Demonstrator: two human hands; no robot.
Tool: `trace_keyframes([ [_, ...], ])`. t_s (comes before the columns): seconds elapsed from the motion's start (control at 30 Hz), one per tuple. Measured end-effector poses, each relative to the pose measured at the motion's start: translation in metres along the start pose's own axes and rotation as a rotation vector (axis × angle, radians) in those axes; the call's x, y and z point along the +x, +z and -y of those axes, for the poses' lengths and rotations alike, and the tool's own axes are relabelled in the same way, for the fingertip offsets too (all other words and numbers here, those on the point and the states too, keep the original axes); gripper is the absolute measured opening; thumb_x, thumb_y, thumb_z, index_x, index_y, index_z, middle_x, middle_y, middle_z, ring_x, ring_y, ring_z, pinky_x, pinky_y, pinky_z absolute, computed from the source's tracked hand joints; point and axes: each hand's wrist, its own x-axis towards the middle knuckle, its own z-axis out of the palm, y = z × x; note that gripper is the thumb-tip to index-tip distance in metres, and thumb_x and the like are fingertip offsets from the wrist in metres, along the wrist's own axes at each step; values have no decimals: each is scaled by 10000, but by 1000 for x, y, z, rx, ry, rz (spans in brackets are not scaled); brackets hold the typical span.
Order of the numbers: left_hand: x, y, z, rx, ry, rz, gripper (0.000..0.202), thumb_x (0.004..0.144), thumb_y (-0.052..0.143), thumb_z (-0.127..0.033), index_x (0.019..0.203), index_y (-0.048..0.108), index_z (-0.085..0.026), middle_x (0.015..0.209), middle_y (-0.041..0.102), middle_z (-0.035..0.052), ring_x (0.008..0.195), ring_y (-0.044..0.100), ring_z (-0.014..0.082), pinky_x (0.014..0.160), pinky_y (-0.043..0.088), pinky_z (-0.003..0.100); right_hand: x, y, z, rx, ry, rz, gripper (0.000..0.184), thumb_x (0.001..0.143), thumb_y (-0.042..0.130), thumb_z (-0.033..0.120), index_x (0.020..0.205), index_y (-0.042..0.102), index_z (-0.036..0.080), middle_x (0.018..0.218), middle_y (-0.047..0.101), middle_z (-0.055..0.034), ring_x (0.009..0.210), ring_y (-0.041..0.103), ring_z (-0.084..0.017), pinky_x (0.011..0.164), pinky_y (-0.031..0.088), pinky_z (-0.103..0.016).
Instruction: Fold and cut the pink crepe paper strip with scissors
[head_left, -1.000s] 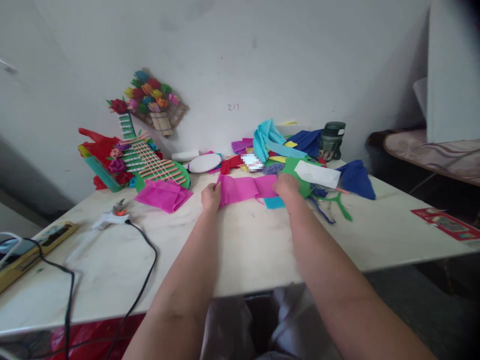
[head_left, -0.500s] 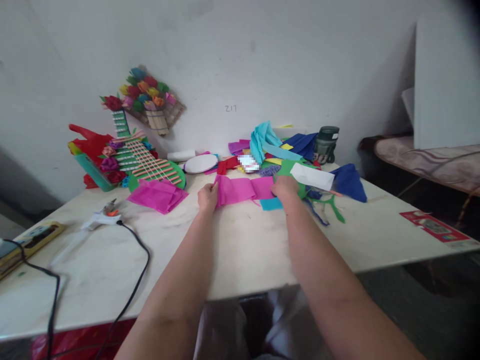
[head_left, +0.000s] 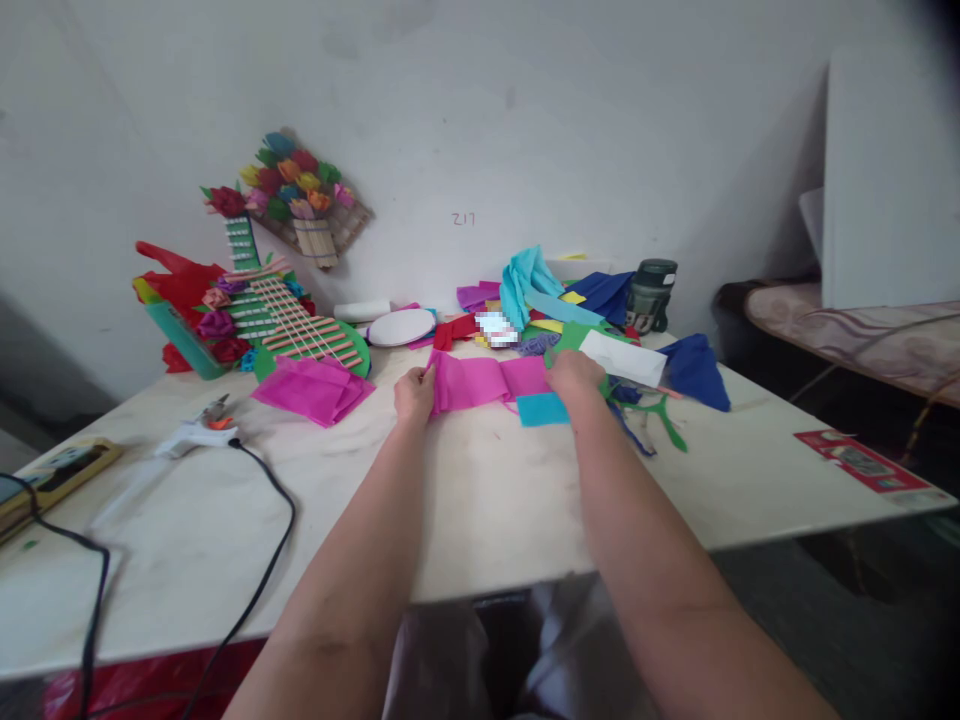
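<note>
A strip of magenta crepe paper (head_left: 487, 380) lies stretched across the far middle of the white table (head_left: 465, 500). My left hand (head_left: 414, 392) pinches its left end with closed fingers. My right hand (head_left: 576, 375) grips its right end, fingers curled over the paper. A small cyan paper piece (head_left: 541, 409) lies just in front of the strip, beside my right hand. A crumpled magenta sheet (head_left: 313, 388) rests to the left of my left hand.
A white glue gun (head_left: 191, 435) with a black cord (head_left: 262, 560) lies at the left, near a power strip (head_left: 56, 470). Paper-flower crafts (head_left: 285, 300) lean on the wall. Coloured paper scraps (head_left: 585, 310), a dark jar (head_left: 651, 295) and a red card (head_left: 862, 460) lie to the right.
Both hands keep hold of the magenta strip. The cyan piece now shows more fully in front of it; the view has shifted slightly.
</note>
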Motion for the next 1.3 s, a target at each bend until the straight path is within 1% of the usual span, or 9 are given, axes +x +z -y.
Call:
trace_keyframes([
  [0.3,0,-3,-3,6,-29,-18,340,809,466,-445,815,671,-174,706,654,53,698,585,177,594,373,256,-3,-12,8,-19,17,-99,270,803,510,215,1032,633,139,1035,643,-179,957,622,-267,794,476,-360],
  [0.43,0,-3,-2,-3,-35,-21,340,813,466,-435,832,676,-169,710,656,48,692,583,171,589,371,250,-4,-9,12,110,-1,-169,355,828,483,300,1164,558,210,1046,648,-132,988,611,-272,808,463,-392],
  [0.57,0,-4,-2,-6,-31,-32,343,815,460,-438,820,675,-170,698,648,41,688,579,165,588,370,244,-4,-7,11,194,36,-135,344,799,493,402,1045,636,209,1032,663,-122,998,603,-282,795,465,-380],
  [0.67,-1,-4,-2,-11,-36,-28,338,813,464,-441,824,675,-178,705,650,42,697,582,164,587,370,240,-2,-7,11,358,98,40,352,764,521,454,857,663,146,866,684,-150,863,640,-272,709,489,-346],
  [0.8,-1,-5,-3,13,-42,-30,331,813,466,-433,820,676,-178,710,652,46,705,583,168,593,371,245,-8,-7,23,1002,172,349,389,845,392,468,763,578,137,662,644,-103,632,632,-179,500,466,-240],
  [1.0,2,-6,-1,11,-52,-33,349,819,449,-446,817,670,-176,712,654,50,687,578,167,589,373,248,-33,-6,52,1471,3,775,421,893,314,434,720,561,141,584,602,-55,528,577,-117,394,390,-167],
  [1.07,2,-6,0,8,-63,-36,351,820,442,-446,814,664,-174,704,652,51,681,574,166,593,376,247,-35,-5,55,1435,-83,728,334,851,439,435,750,569,144,590,603,-35,495,555,-104,396,389,-165],
  [1.13,2,-7,0,7,-64,-42,349,818,440,-446,805,658,-174,697,647,50,676,568,164,599,378,247,-30,-1,53,1303,-141,512,228,796,554,375,809,584,149,619,619,-24,495,555,-103,428,413,-174],
  [1.3,5,-4,5,-10,-39,-57,359,808,445,-452,821,663,-167,707,643,49,672,552,159,595,370,246,-10,12,35,531,-154,9,204,724,607,221,923,635,182,896,684,-73,828,635,-207,675,485,-275],
])
